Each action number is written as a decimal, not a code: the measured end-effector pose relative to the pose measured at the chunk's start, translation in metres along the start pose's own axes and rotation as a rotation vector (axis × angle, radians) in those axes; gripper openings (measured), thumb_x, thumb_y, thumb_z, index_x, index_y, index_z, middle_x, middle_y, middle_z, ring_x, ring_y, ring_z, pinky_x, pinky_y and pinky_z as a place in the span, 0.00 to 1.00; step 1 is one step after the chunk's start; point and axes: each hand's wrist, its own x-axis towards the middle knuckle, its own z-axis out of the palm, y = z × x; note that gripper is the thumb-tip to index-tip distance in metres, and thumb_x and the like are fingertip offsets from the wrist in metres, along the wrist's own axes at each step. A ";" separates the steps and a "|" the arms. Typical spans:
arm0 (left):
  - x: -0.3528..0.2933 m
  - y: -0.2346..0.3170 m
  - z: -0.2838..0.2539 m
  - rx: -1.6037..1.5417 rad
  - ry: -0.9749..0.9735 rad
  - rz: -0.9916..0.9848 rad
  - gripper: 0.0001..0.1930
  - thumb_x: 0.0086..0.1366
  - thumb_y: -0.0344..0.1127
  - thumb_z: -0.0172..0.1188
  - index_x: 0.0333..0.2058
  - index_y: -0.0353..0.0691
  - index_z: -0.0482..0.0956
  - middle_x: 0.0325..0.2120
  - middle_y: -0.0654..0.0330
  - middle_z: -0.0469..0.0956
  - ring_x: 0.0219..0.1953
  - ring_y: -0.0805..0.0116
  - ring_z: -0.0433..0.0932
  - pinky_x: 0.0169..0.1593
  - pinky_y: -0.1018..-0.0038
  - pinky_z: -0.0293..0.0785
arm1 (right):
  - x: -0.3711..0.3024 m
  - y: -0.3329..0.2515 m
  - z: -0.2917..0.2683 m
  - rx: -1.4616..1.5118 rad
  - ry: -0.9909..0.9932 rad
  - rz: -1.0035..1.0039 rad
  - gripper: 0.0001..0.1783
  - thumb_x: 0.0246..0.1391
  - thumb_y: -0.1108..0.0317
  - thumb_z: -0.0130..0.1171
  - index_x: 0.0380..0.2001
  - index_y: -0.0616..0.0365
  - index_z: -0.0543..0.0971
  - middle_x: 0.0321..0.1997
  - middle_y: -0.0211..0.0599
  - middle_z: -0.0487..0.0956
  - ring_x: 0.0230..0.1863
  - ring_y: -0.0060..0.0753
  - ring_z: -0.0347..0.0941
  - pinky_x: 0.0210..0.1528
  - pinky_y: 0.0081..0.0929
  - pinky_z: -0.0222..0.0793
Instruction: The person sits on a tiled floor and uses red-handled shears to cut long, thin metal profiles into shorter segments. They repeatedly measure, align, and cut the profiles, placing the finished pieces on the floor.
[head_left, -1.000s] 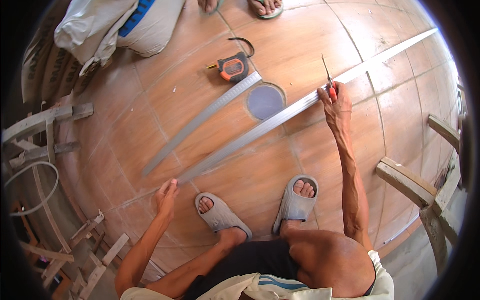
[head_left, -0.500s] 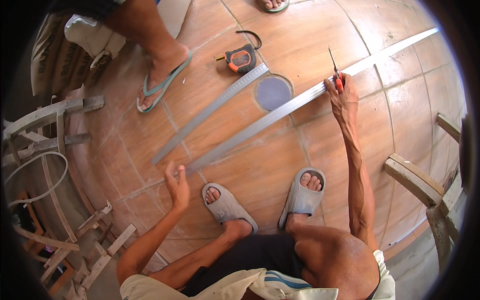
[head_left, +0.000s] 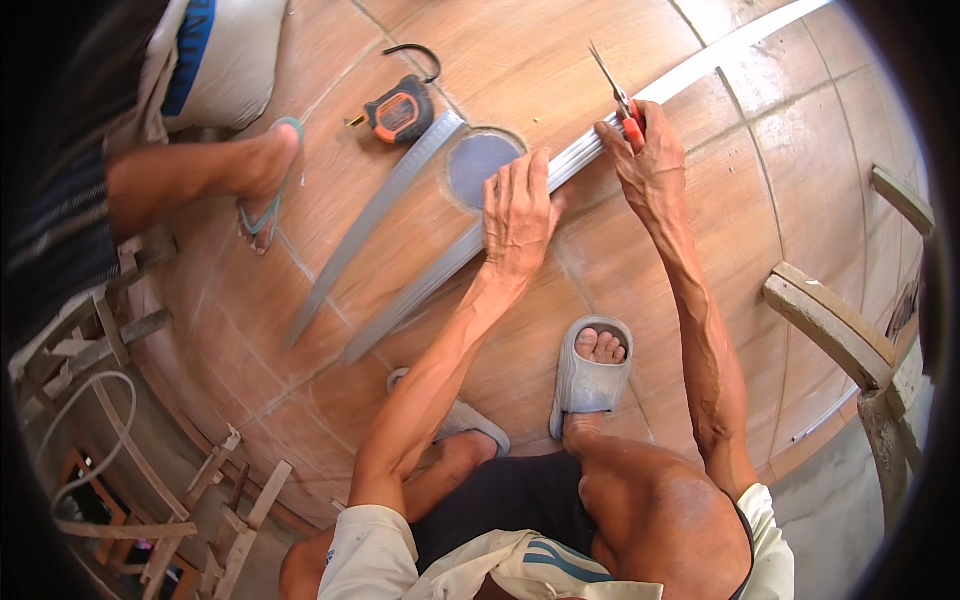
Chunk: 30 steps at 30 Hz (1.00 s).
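Though slender, a ridged silvery strip (head_left: 577, 157)

Long strip (head_left: 576, 160): silver-white, lined lengthwise. Shorter strip (head_left: 400, 178): grey, paler toward its upper end. Hand tool (head_left: 632, 125): red handles, grey metal blades. Tape measure (head_left: 400, 112): black and orange, black strap (head_left: 428, 55). Floor (head_left: 480, 345): orange-brown tiles, grid of joint lines. Disc (head_left: 480, 168): grey-violet. Slippers (head_left: 592, 375): grey. Flip-flop (head_left: 265, 217): pale blue-green. Sack (head_left: 235, 80): off-white, blue band. Shorts (head_left: 500, 505): black. Shirt (head_left: 460, 560): cream, blue stripes.
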 end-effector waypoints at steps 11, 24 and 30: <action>0.010 0.006 0.008 -0.018 -0.042 -0.031 0.23 0.62 0.36 0.79 0.54 0.40 0.83 0.42 0.56 0.82 0.42 0.52 0.81 0.46 0.58 0.80 | -0.021 0.009 -0.103 -0.272 -0.290 0.310 0.18 0.69 0.56 0.64 0.42 0.64 0.81 0.32 0.59 0.80 0.36 0.63 0.77 0.42 0.48 0.74; 0.010 0.005 0.003 0.024 -0.112 -0.047 0.23 0.62 0.34 0.80 0.54 0.36 0.85 0.44 0.55 0.85 0.43 0.53 0.81 0.46 0.60 0.79 | -0.006 0.020 -0.110 -0.219 -0.582 0.457 0.16 0.62 0.63 0.65 0.30 0.70 0.80 0.25 0.66 0.78 0.32 0.72 0.79 0.38 0.56 0.74; 0.008 0.006 0.003 0.009 -0.116 -0.051 0.38 0.47 0.22 0.81 0.60 0.41 0.83 0.46 0.57 0.84 0.45 0.55 0.82 0.48 0.61 0.78 | -0.003 0.021 -0.113 -0.253 -0.598 0.401 0.17 0.62 0.64 0.65 0.28 0.69 0.80 0.24 0.67 0.77 0.31 0.72 0.78 0.36 0.57 0.73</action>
